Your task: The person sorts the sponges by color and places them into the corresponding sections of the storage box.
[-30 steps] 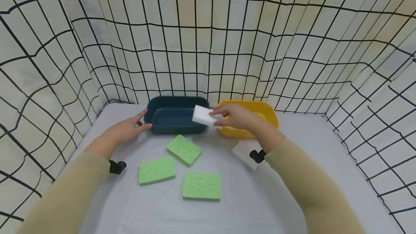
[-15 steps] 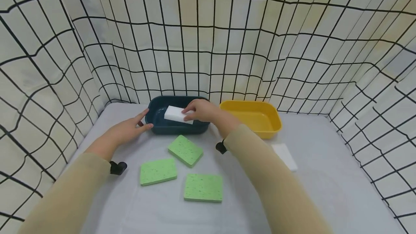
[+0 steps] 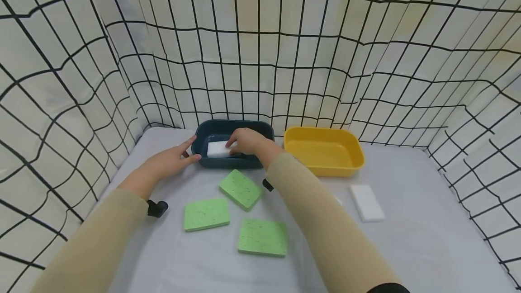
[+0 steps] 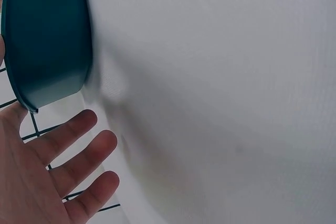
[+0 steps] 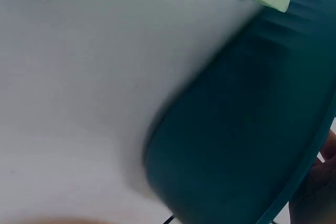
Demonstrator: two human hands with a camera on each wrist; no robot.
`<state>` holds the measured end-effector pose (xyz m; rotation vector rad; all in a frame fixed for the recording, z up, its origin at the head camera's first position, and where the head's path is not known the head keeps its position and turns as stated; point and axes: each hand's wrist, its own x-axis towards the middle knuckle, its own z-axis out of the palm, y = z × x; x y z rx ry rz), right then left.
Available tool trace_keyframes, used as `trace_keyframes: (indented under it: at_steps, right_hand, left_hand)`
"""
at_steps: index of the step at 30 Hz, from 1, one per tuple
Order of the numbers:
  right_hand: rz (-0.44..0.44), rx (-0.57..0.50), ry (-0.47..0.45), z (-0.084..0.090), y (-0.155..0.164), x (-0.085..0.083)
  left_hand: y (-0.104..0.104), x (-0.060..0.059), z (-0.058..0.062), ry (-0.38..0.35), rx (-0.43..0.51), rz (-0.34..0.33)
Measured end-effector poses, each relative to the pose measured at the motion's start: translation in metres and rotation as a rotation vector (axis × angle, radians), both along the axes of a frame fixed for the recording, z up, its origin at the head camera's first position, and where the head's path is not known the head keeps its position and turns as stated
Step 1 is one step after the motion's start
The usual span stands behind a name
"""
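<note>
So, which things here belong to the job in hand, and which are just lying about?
In the job:
white block, pinched by the right hand inside the teal tray
teal tray, touched by the left hand

Seemingly lying about, though possibly for later:
three green sponges, untouched
yellow tray, beside the teal one
loose white block, over to the right

This place looks like a small enclosed work booth: a black wire grid [image 3: 279, 34] stands at the back and on both sides, pale sheeting [image 3: 247, 10] with yellowish patches shows behind it, and a white-covered table [image 3: 411, 229] lies between. The kind of building cannot be told.
</note>
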<state>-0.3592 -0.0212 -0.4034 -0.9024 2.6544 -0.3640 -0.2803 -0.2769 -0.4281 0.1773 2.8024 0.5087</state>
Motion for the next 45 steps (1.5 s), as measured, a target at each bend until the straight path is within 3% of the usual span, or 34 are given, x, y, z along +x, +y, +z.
trace_keyframes:
  at_steps: [10,22,29,37,45]
  right_hand:
    - [-0.03,0.03,0.033,0.001,-0.014,-0.002]
    - [0.034,0.109,0.128,0.0,-0.013,-0.007]
    - [0.066,0.036,0.152,0.011,-0.006,-0.004]
    - [0.068,0.049,0.166,0.018,0.006,0.002]
    - [0.059,-0.014,0.187,0.029,0.027,0.015]
  left_hand:
    - [0.003,0.003,0.002,-0.004,0.004,0.005]
    - [0.004,0.004,0.002,0.004,-0.009,0.012]
    - [0.001,0.004,0.004,0.006,-0.026,0.0]
    - [0.001,-0.002,0.002,0.001,-0.021,0.004]
    - [-0.001,0.0,0.0,-0.001,-0.01,0.018]
